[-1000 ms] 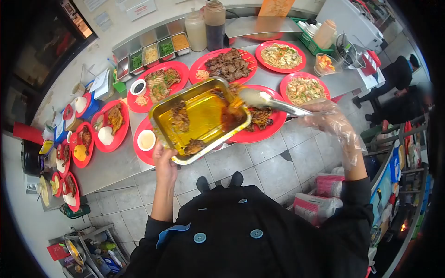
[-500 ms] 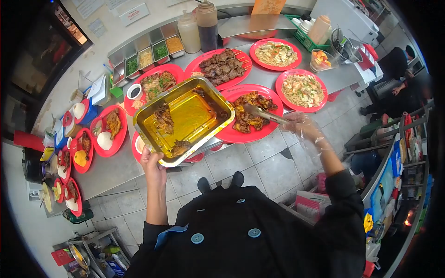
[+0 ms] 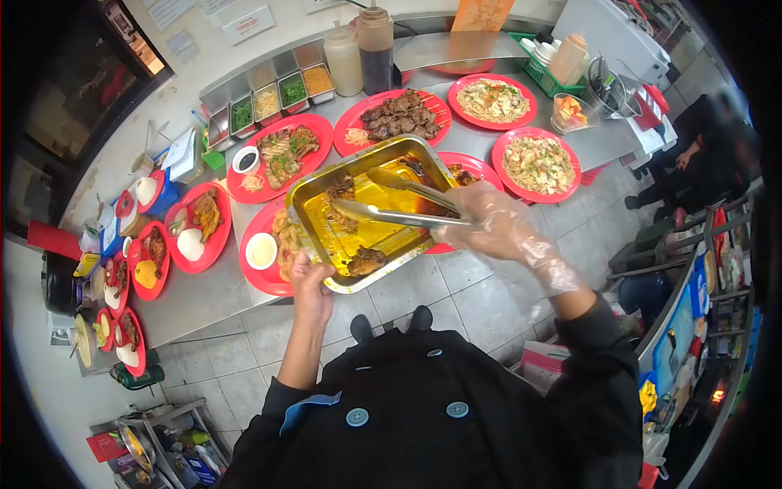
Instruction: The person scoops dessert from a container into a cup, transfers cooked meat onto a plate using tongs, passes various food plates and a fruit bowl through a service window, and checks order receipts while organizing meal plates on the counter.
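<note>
My left hand (image 3: 312, 285) is closed on the near left corner of a metal tray (image 3: 386, 276), thumb over the rim. Yellow oily sauce coats the tray floor, with a few pieces of grilled meat (image 3: 366, 261) in it. In my right hand (image 3: 493, 224), which wears a clear plastic glove, I hold metal tongs (image 3: 407, 215). Their arms are spread over the tray, one tip beside the meat at its left side. Behind the tray, a red oval plate (image 3: 481, 165) of grilled meat is mostly covered.
Around the tray on the steel counter stand red plates of skewers (image 3: 401, 116), sliced meat (image 3: 283, 155) and noodles (image 3: 535, 165). Rice plates (image 3: 191, 244) line the left side. Sauce bottles (image 3: 375, 50) and topping bins (image 3: 266, 102) stand behind. A person in dark clothing (image 3: 692, 155) is at right.
My right hand has brought the tongs left from the meat plate to over the tray, and their arms are now spread. The tray has shifted right, uncovering a plate with a sauce cup.
</note>
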Motion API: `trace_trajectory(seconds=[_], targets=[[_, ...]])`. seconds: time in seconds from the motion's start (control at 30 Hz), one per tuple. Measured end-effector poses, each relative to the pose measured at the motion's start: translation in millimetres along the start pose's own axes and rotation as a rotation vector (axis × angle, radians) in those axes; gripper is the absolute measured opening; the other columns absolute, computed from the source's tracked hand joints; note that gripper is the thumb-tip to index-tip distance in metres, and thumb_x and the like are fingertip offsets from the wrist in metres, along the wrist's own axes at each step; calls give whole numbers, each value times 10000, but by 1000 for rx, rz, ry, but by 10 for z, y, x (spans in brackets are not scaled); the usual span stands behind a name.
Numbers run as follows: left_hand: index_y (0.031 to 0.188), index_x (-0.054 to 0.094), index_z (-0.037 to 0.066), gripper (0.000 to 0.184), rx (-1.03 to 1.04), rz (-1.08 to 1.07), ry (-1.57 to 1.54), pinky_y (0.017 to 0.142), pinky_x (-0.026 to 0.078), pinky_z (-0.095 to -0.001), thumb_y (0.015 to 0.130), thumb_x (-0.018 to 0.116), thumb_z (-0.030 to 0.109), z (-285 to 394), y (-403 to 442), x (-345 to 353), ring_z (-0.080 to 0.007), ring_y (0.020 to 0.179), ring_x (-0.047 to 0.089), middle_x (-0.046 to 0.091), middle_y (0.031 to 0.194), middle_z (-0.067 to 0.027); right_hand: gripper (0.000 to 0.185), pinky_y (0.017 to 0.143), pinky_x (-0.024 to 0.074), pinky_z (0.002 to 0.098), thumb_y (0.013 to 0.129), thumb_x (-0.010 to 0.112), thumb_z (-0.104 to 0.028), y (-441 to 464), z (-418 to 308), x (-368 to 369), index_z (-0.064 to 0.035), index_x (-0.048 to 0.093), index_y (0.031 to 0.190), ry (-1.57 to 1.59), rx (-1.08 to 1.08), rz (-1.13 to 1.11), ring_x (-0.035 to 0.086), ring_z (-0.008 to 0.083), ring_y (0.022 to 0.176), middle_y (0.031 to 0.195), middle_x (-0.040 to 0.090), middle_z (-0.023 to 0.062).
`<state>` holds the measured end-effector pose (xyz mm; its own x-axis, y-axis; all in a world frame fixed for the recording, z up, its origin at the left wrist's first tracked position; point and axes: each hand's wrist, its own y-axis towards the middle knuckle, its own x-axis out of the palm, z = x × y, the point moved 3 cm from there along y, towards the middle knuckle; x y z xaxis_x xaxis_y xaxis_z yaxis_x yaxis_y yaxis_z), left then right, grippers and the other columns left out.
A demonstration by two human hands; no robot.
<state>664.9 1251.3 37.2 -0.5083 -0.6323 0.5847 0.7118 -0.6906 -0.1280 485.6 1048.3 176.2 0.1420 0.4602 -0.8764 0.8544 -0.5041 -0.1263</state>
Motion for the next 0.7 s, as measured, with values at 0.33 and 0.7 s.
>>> trace_trajectory(seconds=[0.33,0.7], targets=[[1018,536,19,346,-64,19,-13,580,476,-212,697,477,-93,-166,-19,191,-101,711,601,626,884,-48,322,753,486,386,747,636,-280,-112,179,204,-41,612,962,217,55,-65,614,287,830,875,608,167],[1038,538,35,373,34,138,62,532,440,-182,684,493,-73,-1,30,88,-82,726,591,630,919,-28,341,718,474,287,776,662,-194,-780,1050,-202,-11,609,1058,597,380,175,612,137,811,814,632,56]])
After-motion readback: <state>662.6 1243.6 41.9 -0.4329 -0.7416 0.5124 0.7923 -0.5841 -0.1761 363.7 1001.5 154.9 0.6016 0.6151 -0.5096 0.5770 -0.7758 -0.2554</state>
